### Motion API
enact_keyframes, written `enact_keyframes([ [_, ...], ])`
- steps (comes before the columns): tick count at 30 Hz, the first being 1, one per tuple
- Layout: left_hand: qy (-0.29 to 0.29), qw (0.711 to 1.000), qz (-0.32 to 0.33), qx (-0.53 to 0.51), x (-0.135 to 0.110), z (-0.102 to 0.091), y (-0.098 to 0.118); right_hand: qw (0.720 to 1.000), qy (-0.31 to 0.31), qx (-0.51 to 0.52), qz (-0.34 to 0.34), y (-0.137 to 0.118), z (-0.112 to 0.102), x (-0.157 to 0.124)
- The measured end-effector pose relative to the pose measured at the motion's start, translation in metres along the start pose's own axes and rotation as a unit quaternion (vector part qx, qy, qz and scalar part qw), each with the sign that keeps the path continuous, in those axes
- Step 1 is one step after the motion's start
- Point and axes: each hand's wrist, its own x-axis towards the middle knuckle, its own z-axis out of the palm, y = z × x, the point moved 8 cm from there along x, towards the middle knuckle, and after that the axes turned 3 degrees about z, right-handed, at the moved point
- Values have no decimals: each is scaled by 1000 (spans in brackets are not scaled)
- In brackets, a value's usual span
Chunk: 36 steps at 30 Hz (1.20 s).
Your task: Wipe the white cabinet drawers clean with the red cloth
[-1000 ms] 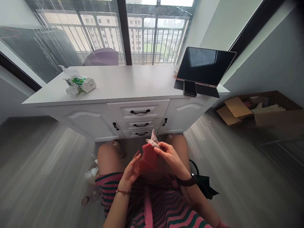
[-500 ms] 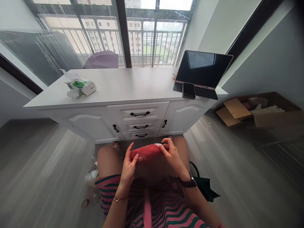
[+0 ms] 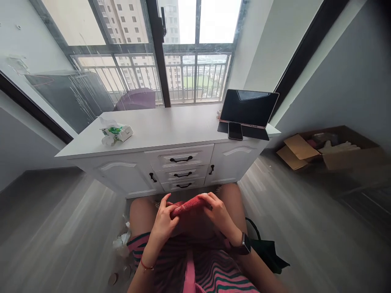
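A red textured cloth (image 3: 191, 205) is stretched between my two hands, above my lap. It looks folded or tilted, with its nearer side in shadow. My left hand (image 3: 166, 217) pinches its left end between thumb and fingers, the index finger raised. At the right end, my right hand (image 3: 218, 209) grips the cloth, its fingers bent over the top edge. A small white bit shows near my right fingertips; what it is I cannot make out.
In front stands a white cabinet (image 3: 180, 122) bearing a tissue pack (image 3: 122, 132), a phone (image 3: 235, 131) and a tablet (image 3: 249, 108). An open cardboard box (image 3: 351, 158) lies right. A dark green bag (image 3: 265, 252) is by my right leg, jars (image 3: 113, 278) by my left.
The cloth has gone from a broad, flatter face to a narrower, folded-looking band. Both hands have turned over it, and my view has tilted up.
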Motion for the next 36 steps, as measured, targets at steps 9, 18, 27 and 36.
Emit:
enact_keyframes([
  [9,9,840,-215,-497,-14,13,-40,996,-4,79,41,-11,2,6],
  [18,-10,808,-207,-551,-22,34,-60,952,-1,260,164,18,31,32],
  [27,84,827,-225,-508,-20,-2,-65,799,-210,490,278,21,83,14],
  [36,99,926,-26,-364,-8,-62,-16,897,-181,362,179,8,43,30],
])
